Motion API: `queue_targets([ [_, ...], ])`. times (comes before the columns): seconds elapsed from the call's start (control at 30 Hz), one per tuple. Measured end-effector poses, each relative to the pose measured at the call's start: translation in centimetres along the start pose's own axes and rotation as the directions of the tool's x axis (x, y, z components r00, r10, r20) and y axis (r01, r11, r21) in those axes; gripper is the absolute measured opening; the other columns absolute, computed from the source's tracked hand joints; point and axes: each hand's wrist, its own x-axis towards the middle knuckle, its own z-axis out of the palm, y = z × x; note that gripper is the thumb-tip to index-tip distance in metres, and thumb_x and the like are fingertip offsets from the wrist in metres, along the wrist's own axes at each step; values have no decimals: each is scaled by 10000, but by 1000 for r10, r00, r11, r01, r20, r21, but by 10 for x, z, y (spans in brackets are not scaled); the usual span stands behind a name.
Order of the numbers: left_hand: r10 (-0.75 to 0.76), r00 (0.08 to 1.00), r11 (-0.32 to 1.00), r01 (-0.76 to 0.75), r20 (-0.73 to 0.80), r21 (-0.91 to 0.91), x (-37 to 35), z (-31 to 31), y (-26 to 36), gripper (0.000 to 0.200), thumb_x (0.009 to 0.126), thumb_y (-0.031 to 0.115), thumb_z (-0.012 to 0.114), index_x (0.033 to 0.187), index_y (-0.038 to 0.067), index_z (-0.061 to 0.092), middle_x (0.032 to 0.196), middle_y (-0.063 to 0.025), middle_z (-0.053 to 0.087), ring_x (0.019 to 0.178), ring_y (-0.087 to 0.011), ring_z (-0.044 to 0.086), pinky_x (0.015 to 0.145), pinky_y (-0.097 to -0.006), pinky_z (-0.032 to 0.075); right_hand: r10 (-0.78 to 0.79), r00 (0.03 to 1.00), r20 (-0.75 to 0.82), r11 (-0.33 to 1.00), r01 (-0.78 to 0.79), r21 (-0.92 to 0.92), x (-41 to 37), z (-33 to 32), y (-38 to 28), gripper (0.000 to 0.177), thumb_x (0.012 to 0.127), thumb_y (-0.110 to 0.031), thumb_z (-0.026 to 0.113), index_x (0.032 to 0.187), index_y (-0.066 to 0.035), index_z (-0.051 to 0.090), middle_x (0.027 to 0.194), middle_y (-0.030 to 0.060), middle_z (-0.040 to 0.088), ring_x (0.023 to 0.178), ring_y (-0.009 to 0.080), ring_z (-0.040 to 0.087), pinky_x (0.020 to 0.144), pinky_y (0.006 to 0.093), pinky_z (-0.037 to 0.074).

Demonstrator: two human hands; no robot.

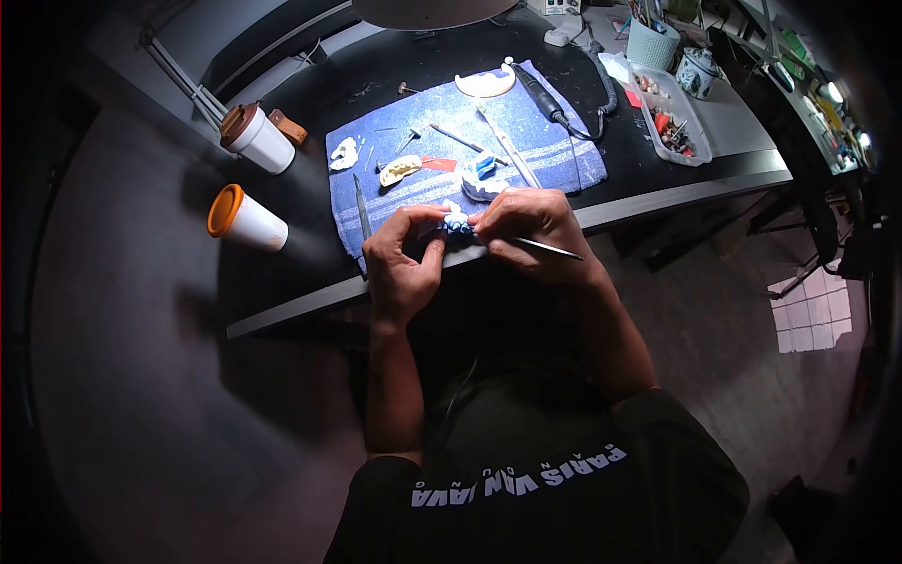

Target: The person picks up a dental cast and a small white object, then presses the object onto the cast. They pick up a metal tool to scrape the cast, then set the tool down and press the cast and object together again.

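My left hand [404,263] pinches a small blue-and-white piece [457,220] between thumb and fingers, over the front edge of a blue towel [376,132]. My right hand [536,230] holds a thin metal tool [554,249] like a pen, its fingertips close against the piece's right side. The tool's tip is too small to make out. Just beyond the piece lies a mould-like item with bright blue material [483,169]. Left of that sit a cream dental-shaped cast [401,170] and a red strip [439,164].
Two lidded cups [258,141] [249,221] stand at the left. On the towel lie a knife [363,211], a brush-like tool [507,148] and a corded handpiece [537,92]. A plastic box [691,150] of small parts is at the right. A lamp [427,9] hangs above.
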Motion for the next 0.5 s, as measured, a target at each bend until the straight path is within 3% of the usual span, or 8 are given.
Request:
queue_targets([
  [0.33,7,1000,1000,-7,0,17,0,0,1,244,862,-127,723,1075,-9,738,1102,-139,806,1085,-240,792,967,-336,605,8,1000,-17,1000,-8,6,-1,1,1,146,804,50,797,939,10,759,961,113,767,1035,231,790,923,347,622],
  [0.43,0,1000,1000,0,1,15,0,0,2,247,860,-130,720,1074,-9,737,1103,-138,805,1085,-240,792,967,-335,604,3,997,-74,1000,-1,23,1,5,1,152,764,12,806,907,-2,755,915,107,788,897,226,784,832,349,608],
  [0.5,-3,1000,1000,3,1,11,0,0,4,248,859,-132,720,1074,-9,737,1104,-138,805,1086,-239,791,967,-335,604,7,999,-34,1000,-7,-2,0,2,1,136,780,40,783,909,9,752,941,114,769,977,230,788,886,347,617],
])
